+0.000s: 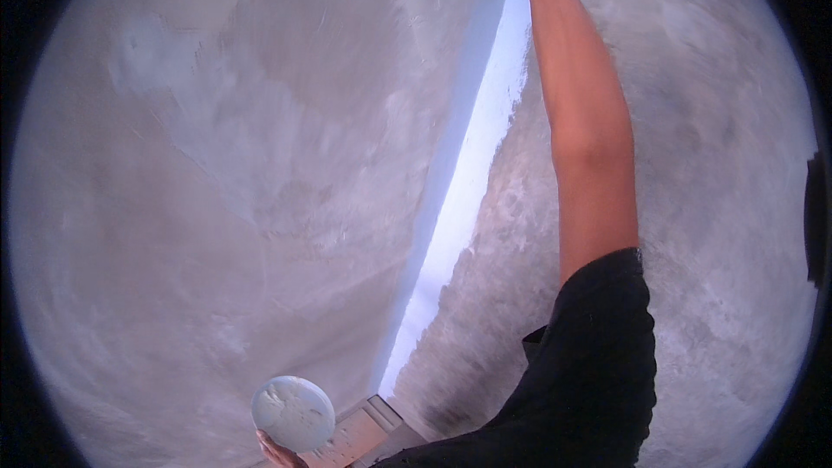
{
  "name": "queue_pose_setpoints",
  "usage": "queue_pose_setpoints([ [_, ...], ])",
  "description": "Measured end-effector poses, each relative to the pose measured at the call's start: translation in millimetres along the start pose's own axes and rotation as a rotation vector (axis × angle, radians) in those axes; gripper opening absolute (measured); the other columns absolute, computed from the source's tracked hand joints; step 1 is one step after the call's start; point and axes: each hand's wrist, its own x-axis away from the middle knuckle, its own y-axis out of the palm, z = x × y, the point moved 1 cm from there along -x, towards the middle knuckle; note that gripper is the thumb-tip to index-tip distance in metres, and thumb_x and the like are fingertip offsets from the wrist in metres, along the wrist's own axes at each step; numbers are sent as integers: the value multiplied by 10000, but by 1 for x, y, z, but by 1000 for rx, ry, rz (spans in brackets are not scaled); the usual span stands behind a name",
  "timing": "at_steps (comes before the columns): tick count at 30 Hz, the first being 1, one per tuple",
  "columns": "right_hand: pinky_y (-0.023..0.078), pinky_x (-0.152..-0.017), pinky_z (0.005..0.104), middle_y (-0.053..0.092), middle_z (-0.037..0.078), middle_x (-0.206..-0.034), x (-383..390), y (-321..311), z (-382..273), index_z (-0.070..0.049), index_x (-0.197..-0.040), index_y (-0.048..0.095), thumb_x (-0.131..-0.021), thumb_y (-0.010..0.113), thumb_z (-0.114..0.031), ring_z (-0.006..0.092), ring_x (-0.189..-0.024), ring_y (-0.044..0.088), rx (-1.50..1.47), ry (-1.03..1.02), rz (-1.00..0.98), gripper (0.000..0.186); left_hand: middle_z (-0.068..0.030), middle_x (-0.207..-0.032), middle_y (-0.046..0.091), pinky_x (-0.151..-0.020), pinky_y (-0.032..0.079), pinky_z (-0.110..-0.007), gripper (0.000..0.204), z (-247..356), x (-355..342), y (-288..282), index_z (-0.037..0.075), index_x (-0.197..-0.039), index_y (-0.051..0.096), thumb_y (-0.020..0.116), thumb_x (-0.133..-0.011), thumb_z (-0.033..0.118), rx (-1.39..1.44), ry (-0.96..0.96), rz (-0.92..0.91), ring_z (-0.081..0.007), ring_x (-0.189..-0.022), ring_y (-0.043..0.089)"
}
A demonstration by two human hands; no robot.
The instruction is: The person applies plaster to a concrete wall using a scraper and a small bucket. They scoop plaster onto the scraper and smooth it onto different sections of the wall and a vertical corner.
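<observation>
At the bottom, left of centre, my left hand (279,450) is closed at the side of a round, pale tub (293,414) with whitish paint-like stuff in it. Only some fingers show past the tub's lower rim. My bare right arm (593,113) stretches up to the top edge, its short sleeve black. Just the start of my right hand comes into view there; the fingers and anything in them are cut off. Closest to it is the upper end of a bright white painted strip (459,191) along the corner between two surfaces.
Mottled grey plaster (260,165) spreads left of the strip, with paler smears. Rougher grey-brown plaster (485,321) lies to its right. A boxy structure (368,433) with tan and grey faces stands at the bottom, beside the tub. A dark object (815,217) shows at the right rim.
</observation>
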Motion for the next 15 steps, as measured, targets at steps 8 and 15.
queue_pose_setpoints([
  [8, 488, -867, 421, 645, 208, -1060, 101, -74, -86, -19, -1129, 620, -845, 547, -86, 366, -964, 625, 62, 90, -358, 300, -179, -1329, 446, -956, 410, -456, 704, 28, -12, 23, 22, -1393, 359, 398, -940, 560, -29, -278, 168, -319, -1162, 487],
  [15, 488, -916, 386, 638, 163, -1146, 190, -105, -167, -68, -1187, 620, -811, 599, 17, 297, -1011, 628, -219, -94, -467, 386, -173, -1350, 413, -987, 382, -460, 699, -48, -25, -29, 23, -1411, 326, 389, -949, 544, -61, -171, 140, -313, -1210, 446],
])
